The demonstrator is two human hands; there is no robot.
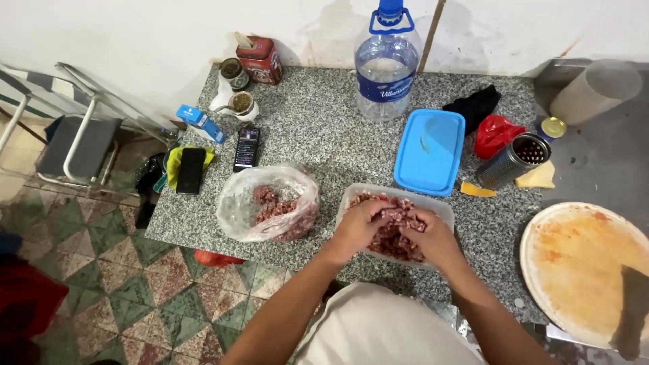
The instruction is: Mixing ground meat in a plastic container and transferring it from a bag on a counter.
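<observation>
Kneading minced meat (391, 238), both hands (395, 233) fill the tub (443, 205) near the counter edge (270, 251).

Both bare forearms are reaching forward and converging, the left hand (357, 228) and right hand (433, 236) curling inward with fingers bent, fingertips nearly meeting.

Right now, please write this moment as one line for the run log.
left hand: in minced meat | right hand: in minced meat | clear plastic container: on granite counter | plastic bag of meat: left of it
</observation>
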